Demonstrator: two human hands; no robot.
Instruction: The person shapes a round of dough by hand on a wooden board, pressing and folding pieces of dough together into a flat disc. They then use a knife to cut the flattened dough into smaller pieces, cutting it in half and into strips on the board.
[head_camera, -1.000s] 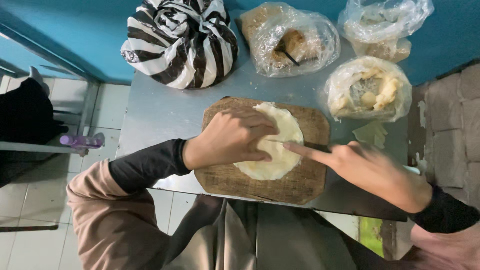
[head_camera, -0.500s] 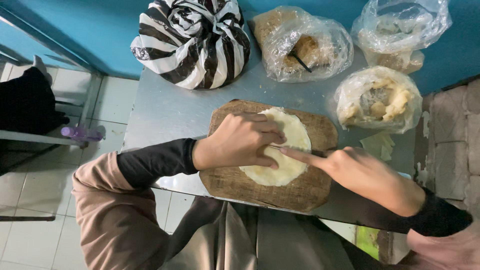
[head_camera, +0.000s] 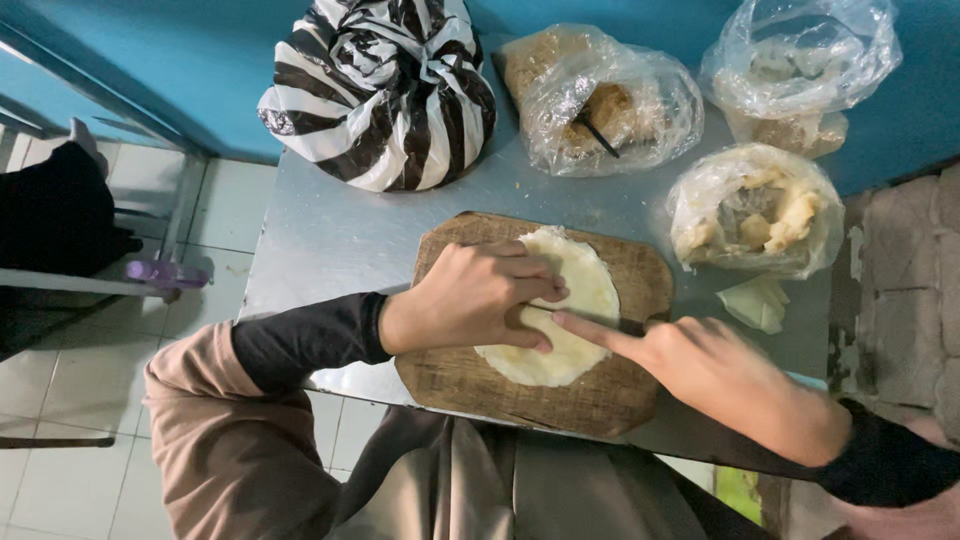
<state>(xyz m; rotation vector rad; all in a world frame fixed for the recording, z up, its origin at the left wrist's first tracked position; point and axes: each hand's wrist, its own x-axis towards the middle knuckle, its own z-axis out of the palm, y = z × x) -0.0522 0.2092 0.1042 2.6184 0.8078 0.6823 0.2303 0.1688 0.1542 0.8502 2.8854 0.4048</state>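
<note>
Left hand (head_camera: 478, 296): laid palm down on the dough round (head_camera: 560, 312), fingers pressed together and curled at the tips; apparently steadying the dough so it does not slide. Right hand (head_camera: 712, 368): index finger stretched out along a dark, narrow knife blade (head_camera: 632, 326), remaining fingers folded around a hidden handle; fingertip meeting the left hand at mid-dough, probably to guide pressure down the blade. Both sleeves black and snug at the wrist.

Dough round: pale cream, smooth, flat, roughly circular; lying on the middle of the cutting board (head_camera: 610, 395), partly covered by the left hand. Cutting board: brown wood, rough and worn, rounded corners, set near the front edge of the tabletop (head_camera: 330, 240). Tabletop: dull grey sheet metal, lightly soiled.

Further out, just right of the board: pale folded scraps (head_camera: 756, 302). Behind them: clear plastic bag of yellowish lumps (head_camera: 752, 212). Along the blue wall: a second clear bag of brown crumbly filling with a dark utensil inside (head_camera: 598, 100), a third clear bag (head_camera: 800, 68), and a knotted black-and-white striped bag (head_camera: 384, 88). Bags placed well apart from the board, within reach.
</note>
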